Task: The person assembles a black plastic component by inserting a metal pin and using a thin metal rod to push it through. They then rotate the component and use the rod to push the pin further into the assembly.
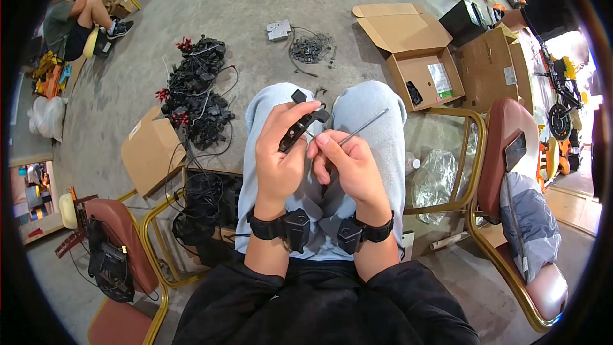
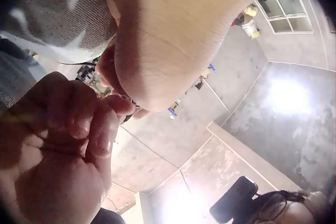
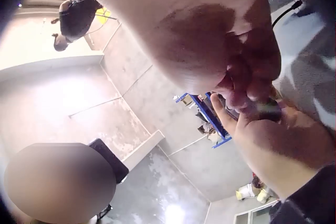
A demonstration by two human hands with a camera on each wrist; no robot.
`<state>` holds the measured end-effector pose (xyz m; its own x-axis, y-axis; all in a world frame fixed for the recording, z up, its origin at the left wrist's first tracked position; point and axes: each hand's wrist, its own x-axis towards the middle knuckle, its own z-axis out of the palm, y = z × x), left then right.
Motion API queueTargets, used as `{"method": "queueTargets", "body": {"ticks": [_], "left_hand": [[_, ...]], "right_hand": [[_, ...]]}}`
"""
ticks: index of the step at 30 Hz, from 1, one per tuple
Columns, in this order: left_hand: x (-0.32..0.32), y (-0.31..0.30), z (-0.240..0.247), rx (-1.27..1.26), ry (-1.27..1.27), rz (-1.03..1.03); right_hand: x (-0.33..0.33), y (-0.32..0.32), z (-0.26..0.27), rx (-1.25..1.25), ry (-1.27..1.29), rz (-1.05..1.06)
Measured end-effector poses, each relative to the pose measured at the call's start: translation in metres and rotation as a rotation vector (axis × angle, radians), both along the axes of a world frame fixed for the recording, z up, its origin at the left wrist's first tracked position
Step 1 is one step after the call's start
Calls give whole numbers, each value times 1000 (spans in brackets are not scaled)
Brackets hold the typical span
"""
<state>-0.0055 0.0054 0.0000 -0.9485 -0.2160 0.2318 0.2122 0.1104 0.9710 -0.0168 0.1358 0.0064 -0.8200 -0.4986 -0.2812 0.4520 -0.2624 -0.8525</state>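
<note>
Above the lap, in the head view, the left hand (image 1: 280, 158) grips a small black device (image 1: 297, 131) with a square black end at its top. Close beside it the right hand (image 1: 350, 165) pinches a thin metal rod (image 1: 367, 126) between thumb and fingers, its end pointing up and to the right. The fingertips of both hands nearly meet at the device's lower edge. In the left wrist view the left palm (image 2: 173, 40) hides most of the device. In the right wrist view the right hand (image 3: 210, 35) covers the rod.
Tangled black cables (image 1: 198, 89) lie on the floor at the left, beside a cardboard flap (image 1: 150, 150). Ahead are a metal box (image 1: 278, 30) and small black parts (image 1: 311, 48). An open carton (image 1: 399, 67) and a red chair (image 1: 504, 153) stand at the right.
</note>
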Motion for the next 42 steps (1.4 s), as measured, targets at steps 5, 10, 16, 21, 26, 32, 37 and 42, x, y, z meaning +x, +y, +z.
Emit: {"method": "queueTargets", "body": {"ticks": [5, 10, 16, 21, 26, 32, 37, 42], "left_hand": [[-1, 0, 0, -35, 30, 14], [-1, 2, 2, 14, 17, 29], [-2, -1, 1, -36, 28, 37], [-1, -2, 0, -72, 4, -19], [-1, 0, 3, -94, 13, -16], [-1, -1, 3, -97, 14, -25], [-3, 2, 2, -30, 64, 40], [-2, 2, 2, -65, 35, 31]], "right_hand": [[4, -9, -6, 209, 253, -182], [3, -6, -4, 323, 399, -188], [0, -2, 1, 100, 64, -18], [-3, 2, 2, -4, -30, 14], [-5, 8, -1, -232, -192, 74], [3, -8, -9, 322, 392, -256], [0, 2, -2, 157, 136, -90], [-1, 2, 4, 132, 82, -60]]}}
